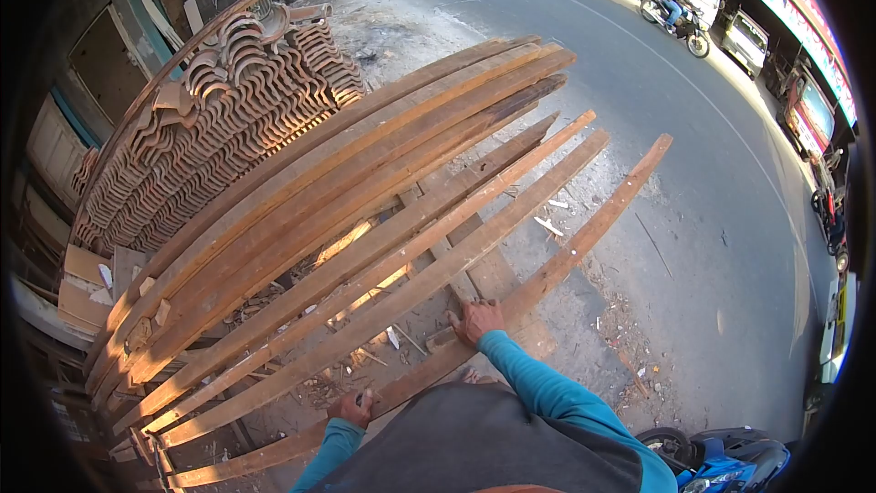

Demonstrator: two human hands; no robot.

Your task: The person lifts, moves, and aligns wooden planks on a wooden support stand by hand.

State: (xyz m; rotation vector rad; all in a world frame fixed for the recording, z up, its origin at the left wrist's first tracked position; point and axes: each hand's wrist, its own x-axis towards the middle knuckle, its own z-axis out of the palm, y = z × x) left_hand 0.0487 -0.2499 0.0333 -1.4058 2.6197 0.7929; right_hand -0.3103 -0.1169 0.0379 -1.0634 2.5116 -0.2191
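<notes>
Nearest my body lies a long wooden beam (420, 379), running from the lower left up toward the road. My right hand (476, 321) is on this beam, its fingers bent over the far edge beside a crossing timber. Farther left along the same beam, my left hand (351, 408) is closed, with a small dark thing at its fingers that I cannot make out. Beyond them, several more beams (438, 251) lie side by side across supporting timbers (493, 274).
Stacked curved roof tiles (237, 119) stand at the left by a wall. Wood scraps litter the ground. A blue motorcycle (730, 461) is at the lower right. On the road's far side are a rider on a motorcycle (677, 14) and parked vehicles (746, 41).
</notes>
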